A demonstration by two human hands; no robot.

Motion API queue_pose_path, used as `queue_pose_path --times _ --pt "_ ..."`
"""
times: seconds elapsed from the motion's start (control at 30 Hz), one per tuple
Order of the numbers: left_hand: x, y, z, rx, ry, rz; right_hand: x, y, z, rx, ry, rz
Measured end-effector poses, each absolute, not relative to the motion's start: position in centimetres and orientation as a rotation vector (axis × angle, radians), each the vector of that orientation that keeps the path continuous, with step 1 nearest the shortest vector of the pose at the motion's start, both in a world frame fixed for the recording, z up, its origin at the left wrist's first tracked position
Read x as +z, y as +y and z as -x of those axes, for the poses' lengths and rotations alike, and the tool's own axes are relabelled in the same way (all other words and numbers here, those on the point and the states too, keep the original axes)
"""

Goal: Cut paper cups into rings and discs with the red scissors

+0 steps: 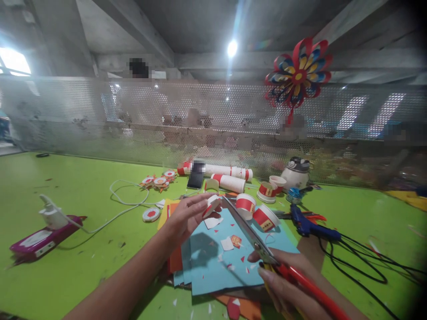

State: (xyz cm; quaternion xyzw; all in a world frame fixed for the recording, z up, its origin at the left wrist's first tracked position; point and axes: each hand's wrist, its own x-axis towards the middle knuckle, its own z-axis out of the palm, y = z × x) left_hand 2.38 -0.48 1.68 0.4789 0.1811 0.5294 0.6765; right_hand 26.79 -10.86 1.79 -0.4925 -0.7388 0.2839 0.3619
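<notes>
My left hand (191, 215) pinches a small white-and-red paper piece (212, 205), which looks like part of a cut paper cup. In my right hand (283, 275) is a pair of scissors (255, 243) with long metal blades and red handles. The blades point up and left, their tips close to the piece; whether they touch it I cannot tell. Below both hands lie blue paper sheets (213, 275) strewn with red and white scraps. A white square (227, 243) and a red-and-gold hexagon (236, 241) rest on them. Two red-and-white paper cups (246, 206) stand just beyond the blades.
A blue glue gun (312, 227) with black cable lies right. Stacked paper cups (230, 182), a phone (195, 178) and a white jug (296, 173) are behind. Left are a purple power strip (46, 240) with a white cable and several round ornaments (162, 182). Perforated panels (200, 129) border the table.
</notes>
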Motion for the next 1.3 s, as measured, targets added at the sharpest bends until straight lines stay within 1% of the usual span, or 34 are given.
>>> queue_pose_path --times 0.13,0.33,0.5,0.83,1.1,1.2,1.3 --pt "1.7 -0.6 -2.4 1.176 0.408 -1.022 1.3 -10.6 -26.6 0.751 -2.030 1.281" --pt "2.0 -1.0 -2.6 1.166 0.385 -1.140 1.1 -9.3 -26.7 0.593 -2.236 1.242" --pt "1.7 -0.8 -2.6 1.141 0.451 -1.275 1.9 -9.4 -26.6 0.525 -2.262 1.225" --pt "1.7 -0.7 -3.1 1.230 0.534 -1.365 -0.1 -9.4 -27.4 0.109 -2.348 1.373" --pt "1.1 -0.1 -3.2 1.241 0.659 -1.520 0.0 -9.2 -28.1 -0.341 -2.360 1.341" --pt "0.8 0.0 -3.3 1.230 0.698 -1.516 0.2 -8.9 -28.3 -0.419 -2.373 1.302" --pt "0.9 0.0 -3.3 1.224 0.695 -1.493 0.6 -8.9 -28.3 -0.389 -2.382 1.324"
